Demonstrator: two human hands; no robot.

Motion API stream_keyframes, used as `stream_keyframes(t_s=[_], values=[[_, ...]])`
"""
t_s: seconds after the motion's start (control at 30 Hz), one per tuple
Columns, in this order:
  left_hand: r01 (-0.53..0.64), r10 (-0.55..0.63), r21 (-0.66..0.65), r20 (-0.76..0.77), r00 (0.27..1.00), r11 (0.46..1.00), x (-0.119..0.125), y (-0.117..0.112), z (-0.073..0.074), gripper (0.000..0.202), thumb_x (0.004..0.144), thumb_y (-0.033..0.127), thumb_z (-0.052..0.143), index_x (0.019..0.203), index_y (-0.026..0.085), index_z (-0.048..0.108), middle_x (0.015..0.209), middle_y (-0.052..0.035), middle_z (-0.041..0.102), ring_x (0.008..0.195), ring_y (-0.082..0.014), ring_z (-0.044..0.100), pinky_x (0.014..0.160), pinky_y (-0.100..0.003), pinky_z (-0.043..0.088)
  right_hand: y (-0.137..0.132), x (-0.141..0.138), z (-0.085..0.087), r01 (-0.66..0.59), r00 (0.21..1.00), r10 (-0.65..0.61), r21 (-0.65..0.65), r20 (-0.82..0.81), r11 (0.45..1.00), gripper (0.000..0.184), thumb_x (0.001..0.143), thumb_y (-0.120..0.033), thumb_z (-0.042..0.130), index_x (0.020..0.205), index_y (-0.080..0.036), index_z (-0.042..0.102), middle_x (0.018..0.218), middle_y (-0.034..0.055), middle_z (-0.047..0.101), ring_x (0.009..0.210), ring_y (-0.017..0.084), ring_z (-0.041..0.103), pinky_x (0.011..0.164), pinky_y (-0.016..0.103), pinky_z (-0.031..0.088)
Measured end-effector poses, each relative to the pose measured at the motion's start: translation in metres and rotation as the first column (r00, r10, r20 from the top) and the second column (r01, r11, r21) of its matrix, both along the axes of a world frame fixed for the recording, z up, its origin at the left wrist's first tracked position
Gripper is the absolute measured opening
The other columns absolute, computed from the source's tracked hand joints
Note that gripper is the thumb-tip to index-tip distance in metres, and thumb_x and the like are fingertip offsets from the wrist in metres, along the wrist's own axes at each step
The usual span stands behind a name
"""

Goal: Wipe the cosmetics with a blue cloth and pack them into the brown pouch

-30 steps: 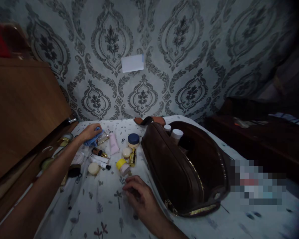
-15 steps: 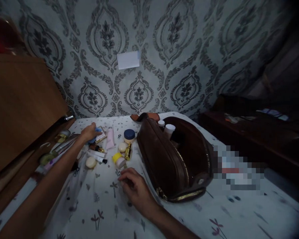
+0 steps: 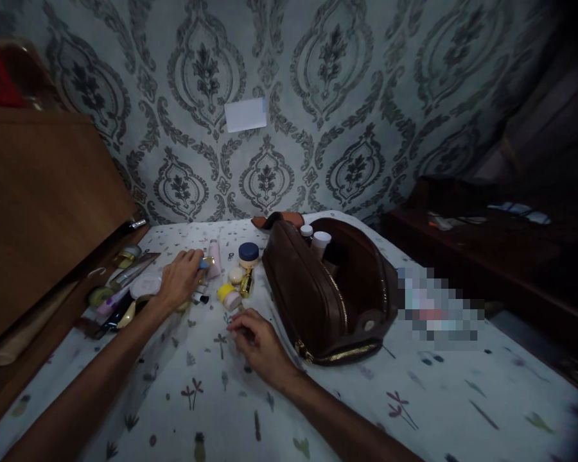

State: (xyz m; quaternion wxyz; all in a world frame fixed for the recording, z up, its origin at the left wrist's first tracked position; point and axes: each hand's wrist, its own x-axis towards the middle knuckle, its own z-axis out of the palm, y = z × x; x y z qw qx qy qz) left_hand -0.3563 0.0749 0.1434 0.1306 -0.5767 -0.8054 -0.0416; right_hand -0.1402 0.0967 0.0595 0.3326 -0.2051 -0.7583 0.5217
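My left hand is closed over the small cosmetics, with a small blue and gold item at its fingertips; its kind is unclear. Just beyond lies a pink tube. A jar with a dark blue lid, a small cream-coloured round jar, a gold bottle and a yellow-banded jar stand or lie between my hands. My right hand hovers in front of them, fingers loosely curled and apart, holding nothing visible. Beside it sits a brown toiletry bag, unzipped, with white-capped bottles inside.
More cosmetics, among them a clear round container, lie left by a wooden cabinet. A patterned white sheet covers the surface. The papered wall rises behind, and a blurred-out item lies right of the bag.
My left hand has moved right and nearer, bringing the blue and gold item with it and covering some cosmetics. My right hand stays nearly where it was. The view has shifted slightly.
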Motion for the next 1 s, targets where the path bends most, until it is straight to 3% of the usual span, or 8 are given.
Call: stream_keyframes(t_s=[0.07, 0.17, 0.3, 0.4, 0.57, 0.77, 0.87, 1.0], values=[[0.061, -0.061, -0.007, -0.005, 0.998, 0.998, 0.007, -0.010, -0.006, 0.016, 0.095, 0.030, 0.048, 0.107, 0.024, 0.057, 0.113, -0.0094, 0.065, 0.113, -0.0292, 0.055, 0.069, -0.034, 0.046, 0.000, 0.000, 0.000, 0.002, 1.000, -0.002, 0.015, 0.002, 1.000, 0.021, 0.079, -0.006, 0.054, 0.087, -0.018, 0.070, 0.095, 0.0049, 0.063, 0.083, 0.015, 0.060, 0.069, 0.025, 0.045], [0.133, -0.133, 0.000, 0.059, 0.989, 0.991, 0.012, -0.020, -0.010, 0.019, 0.098, 0.031, 0.043, 0.105, 0.024, 0.059, 0.109, -0.0073, 0.066, 0.108, -0.0254, 0.058, 0.076, -0.033, 0.047, 0.000, 0.000, 0.000, 0.002, 1.000, -0.002, 0.032, -0.008, 0.999, 0.020, 0.078, -0.006, 0.054, 0.087, -0.017, 0.069, 0.094, 0.0047, 0.062, 0.083, 0.015, 0.059, 0.068, 0.025, 0.044], [0.014, -0.014, -0.007, 0.084, 0.996, 1.000, 0.006, -0.015, -0.006, 0.030, 0.100, 0.035, 0.035, 0.111, 0.022, 0.060, 0.115, -0.0089, 0.065, 0.112, -0.0255, 0.057, 0.087, -0.034, 0.047, 0.000, 0.000, 0.000, -0.001, 1.000, 0.002, 0.050, -0.030, 0.999, 0.021, 0.078, -0.005, 0.054, 0.085, -0.018, 0.069, 0.092, 0.0040, 0.062, 0.084, 0.015, 0.059, 0.068, 0.024, 0.043], [-0.077, 0.084, -0.075, 0.089, 0.992, 0.994, -0.004, -0.003, -0.005, 0.037, 0.099, 0.041, 0.036, 0.102, 0.019, 0.066, 0.112, -0.0134, 0.067, 0.113, -0.0317, 0.057, 0.085, -0.038, 0.047, 0.001, -0.001, -0.001, -0.003, 0.999, 0.006, 0.062, -0.042, 0.998, 0.020, 0.078, -0.006, 0.055, 0.085, -0.017, 0.069, 0.091, 0.0040, 0.062, 0.083, 0.015, 0.059, 0.067, 0.024, 0.043], [-0.069, 0.088, -0.128, 0.150, 0.985, 0.989, -0.008, 0.004, -0.012, 0.037, 0.093, 0.052, 0.047, 0.084, 0.021, 0.066, 0.104, -0.0116, 0.070, 0.108, -0.0314, 0.060, 0.079, -0.034, 0.047, 0.002, -0.003, -0.004, -0.015, 0.999, 0.016, 0.027, -0.051, 1.000, 0.020, 0.077, -0.007, 0.054, 0.087, -0.017, 0.069, 0.093, 0.0044, 0.067, 0.087, 0.016, 0.062, 0.070, 0.024, 0.045], [-0.073, 0.086, -0.063, 0.240, 0.967, 0.995, 0.002, -0.009, -0.009, 0.031, 0.087, 0.048, 0.057, 0.107, 0.024, 0.058, 0.092, -0.0052, 0.070, 0.089, -0.0261, 0.065, 0.068, -0.031, 0.043, 0.003, -0.004, -0.007, -0.043, 0.999, 0.042, -0.060, -0.032, 0.997, 0.023, 0.079, -0.012, 0.057, 0.097, -0.018, 0.071, 0.106, 0.0062, 0.072, 0.097, 0.019, 0.066, 0.080, 0.030, 0.051], [-0.074, 0.077, -0.022, 0.280, 0.957, 0.997, 0.008, -0.017, -0.008, 0.034, 0.087, 0.043, 0.057, 0.116, 0.026, 0.053, 0.093, -0.0024, 0.069, 0.088, -0.0241, 0.065, 0.069, -0.030, 0.043, 0.002, -0.003, -0.005, -0.051, 0.998, 0.049, -0.070, -0.029, 0.996, 0.027, 0.080, -0.015, 0.059, 0.104, -0.019, 0.070, 0.113, 0.0067, 0.072, 0.101, 0.020, 0.066, 0.083, 0.032, 0.053], [0.005, -0.061, 0.144, 0.391, 0.918, 0.990, 0.007, -0.033, -0.013, 0.044, 0.085, 0.042, 0.056, 0.125, 0.024, 0.051, 0.102, -0.0031, 0.069, 0.091, -0.0231, 0.064, 0.077, -0.033, 0.047, 0.001, 0.000, -0.002, -0.056, 0.998, 0.056, -0.037, -0.001, 0.998, 0.030, 0.081, -0.016, 0.059, 0.109, -0.019, 0.069, 0.117, 0.0064, 0.070, 0.098, 0.019, 0.066, 0.083, 0.031, 0.053]])
